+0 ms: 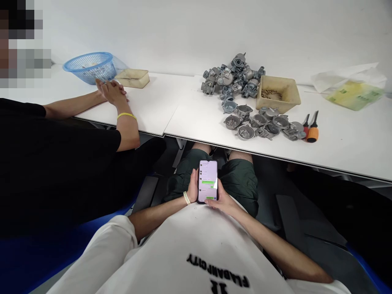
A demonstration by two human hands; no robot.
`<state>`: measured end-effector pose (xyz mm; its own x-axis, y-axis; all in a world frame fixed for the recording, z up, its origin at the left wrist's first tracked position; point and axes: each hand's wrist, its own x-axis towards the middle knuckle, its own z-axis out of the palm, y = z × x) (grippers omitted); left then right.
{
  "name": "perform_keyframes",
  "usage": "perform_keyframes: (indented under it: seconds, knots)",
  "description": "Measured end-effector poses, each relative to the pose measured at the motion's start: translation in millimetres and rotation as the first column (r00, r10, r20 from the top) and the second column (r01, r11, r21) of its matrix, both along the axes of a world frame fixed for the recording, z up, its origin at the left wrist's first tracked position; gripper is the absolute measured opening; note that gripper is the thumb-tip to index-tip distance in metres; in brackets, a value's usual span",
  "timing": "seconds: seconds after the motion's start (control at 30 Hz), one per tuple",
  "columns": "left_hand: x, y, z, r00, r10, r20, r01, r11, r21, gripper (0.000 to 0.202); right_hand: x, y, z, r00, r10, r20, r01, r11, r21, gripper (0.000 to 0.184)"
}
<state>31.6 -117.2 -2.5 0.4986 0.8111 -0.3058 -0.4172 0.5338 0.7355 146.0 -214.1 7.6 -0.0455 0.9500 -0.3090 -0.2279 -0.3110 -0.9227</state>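
I hold a smartphone [208,181] upright over my lap, below the table's edge, its lit screen showing a chat. My left hand [192,188] wraps round its left side, a pale band on that wrist. My right hand [221,199] grips the lower right corner, thumb near the screen. On the white table [337,139] ahead lies a heap of grey metal carburetor bodies [232,77]. Several separate metal bowls [260,124] lie in front of it.
A beige tray [277,94] holds small brass parts. Two screwdrivers [310,128] lie right of the bowls, plastic bags [352,87] farther right. A person in black sits at left, hands [112,90] clasped on the table near a blue basket [90,66] and a shallow tray [133,77].
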Motion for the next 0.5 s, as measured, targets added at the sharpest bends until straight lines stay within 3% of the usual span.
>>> perform_keyframes:
  seconds: [0.17,0.5]
  knots:
    - [0.6,0.0,1.1,1.0,0.004,0.003,-0.004,1.0,-0.012,0.065,-0.5,-1.4,5.8,1.0,-0.003,0.028,0.003,1.0,-0.013,0.091]
    - [0.8,-0.1,2.8,1.0,0.007,0.004,-0.007,1.0,-0.008,0.068,0.9,-1.2,-3.8,0.999,0.014,0.035,-0.015,1.0,0.019,0.089]
